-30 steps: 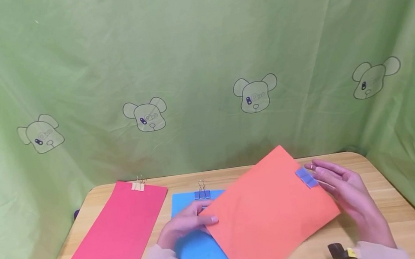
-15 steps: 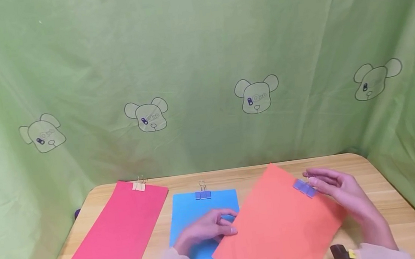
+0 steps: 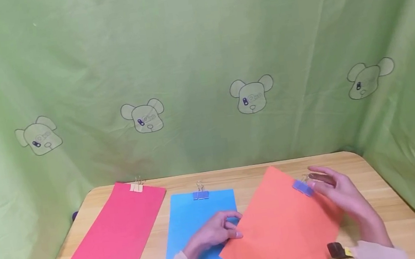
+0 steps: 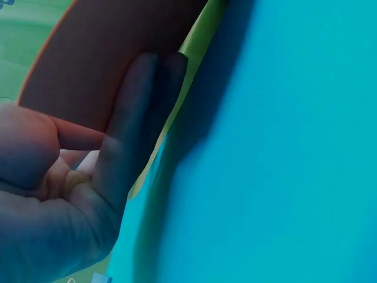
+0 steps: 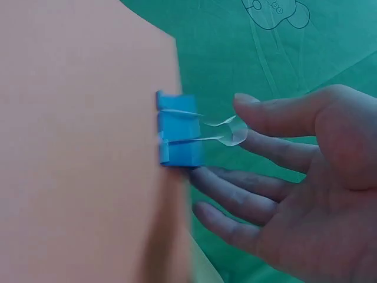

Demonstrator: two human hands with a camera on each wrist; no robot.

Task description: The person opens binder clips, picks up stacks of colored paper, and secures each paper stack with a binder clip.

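Note:
My left hand [image 3: 217,230] pinches the left edge of a sheet of orange paper [image 3: 281,224], thumb on top and fingers underneath, as the left wrist view shows. The orange paper is tilted, partly above a blue sheet [image 3: 188,222]. A blue binder clip [image 3: 303,187] sits on the paper's upper right edge, its wire handles [image 5: 232,130] pointing outward. Beside the handles is my right hand [image 3: 341,193], thumb and fingers spread apart; some fingertips lie close to the clip and paper edge, and I cannot tell whether they touch.
A red sheet [image 3: 115,236] with a pale binder clip [image 3: 136,187] lies at the left of the wooden table [image 3: 393,214]. Another blue binder clip [image 3: 200,195] holds the top of the blue sheet. A green curtain [image 3: 190,54] with bear prints surrounds the table.
The orange paper has come lower and turned more upright, uncovering more of the blue sheet. My left hand has moved right and down with it; my right hand has lowered slightly beside the clip.

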